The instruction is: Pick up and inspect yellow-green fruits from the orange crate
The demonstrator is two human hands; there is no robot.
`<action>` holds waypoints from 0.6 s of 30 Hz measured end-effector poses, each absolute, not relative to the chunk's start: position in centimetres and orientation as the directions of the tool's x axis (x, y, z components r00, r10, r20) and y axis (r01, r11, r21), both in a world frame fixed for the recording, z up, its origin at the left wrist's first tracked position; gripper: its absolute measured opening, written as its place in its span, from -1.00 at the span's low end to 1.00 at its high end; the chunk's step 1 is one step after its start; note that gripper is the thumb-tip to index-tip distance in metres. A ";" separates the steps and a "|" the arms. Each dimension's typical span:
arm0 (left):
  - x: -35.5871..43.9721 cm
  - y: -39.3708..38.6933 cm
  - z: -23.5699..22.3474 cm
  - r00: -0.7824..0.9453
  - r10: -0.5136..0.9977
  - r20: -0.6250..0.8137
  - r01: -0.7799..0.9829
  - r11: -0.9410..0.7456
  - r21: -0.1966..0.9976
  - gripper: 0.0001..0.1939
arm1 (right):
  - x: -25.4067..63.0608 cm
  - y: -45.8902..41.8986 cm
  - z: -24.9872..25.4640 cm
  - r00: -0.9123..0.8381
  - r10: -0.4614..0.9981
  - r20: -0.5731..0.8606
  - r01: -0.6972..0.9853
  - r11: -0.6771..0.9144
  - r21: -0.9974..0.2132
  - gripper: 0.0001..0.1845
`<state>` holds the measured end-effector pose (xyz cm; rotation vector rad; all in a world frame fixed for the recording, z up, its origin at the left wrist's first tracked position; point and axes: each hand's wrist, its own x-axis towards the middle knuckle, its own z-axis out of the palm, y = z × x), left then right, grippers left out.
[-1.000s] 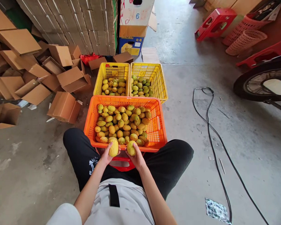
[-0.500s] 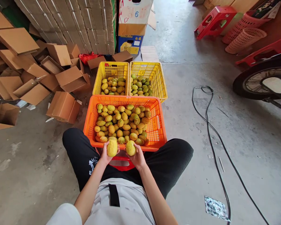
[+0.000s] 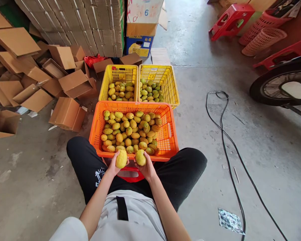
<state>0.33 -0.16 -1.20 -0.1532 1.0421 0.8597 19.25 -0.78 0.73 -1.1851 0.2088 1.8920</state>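
My left hand (image 3: pixel 113 167) is closed around a larger, ridged yellow fruit (image 3: pixel 121 159), which looks like a lemon or small melon. A smoother, rounder yellow-green fruit (image 3: pixel 140 157) sits in the fingers of my right hand (image 3: pixel 147 169). Both fruits are held side by side, apart from each other, just above the near rim of an orange plastic crate (image 3: pixel 167 112). Inside that crate lie many oval fruits (image 3: pixel 133 124) in yellow, orange and green. The undersides of the held fruits and some of my fingers are hidden.
Two yellow crates (image 3: pixel 105 78) with more fruit stand behind the orange one. Cardboard boxes (image 3: pixel 67 112) lie heaped at the left. On the right, a black cable (image 3: pixel 222 129) runs over the floor near a motorcycle wheel (image 3: pixel 271 87). A red stool (image 3: pixel 232 20) stands farther back.
Both fruits have turned slightly within my fingers, and my grip has shifted a little. The hands stay in nearly the same place, each still holding its fruit.
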 end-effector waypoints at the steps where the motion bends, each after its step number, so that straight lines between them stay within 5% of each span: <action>1: 0.3 -0.3 -1.3 0.224 0.553 -0.802 -0.685 0.675 0.274 -0.71 | 19.3 -0.8 0.8 -0.173 0.576 -0.799 -0.736 -0.614 -0.284 -0.70; 9: 0.4 -1.0 -1.5 0.323 0.624 -0.711 -0.665 0.685 0.299 -0.77 | 19.1 -0.9 0.5 -0.149 0.563 -0.813 -0.744 -0.605 -0.283 -0.80; 18: 0.8 0.0 -0.1 0.142 0.583 -0.800 -0.782 0.561 0.270 -0.78 | 19.1 -1.1 -0.1 -0.149 0.595 -0.790 -0.749 -0.589 -0.303 -0.82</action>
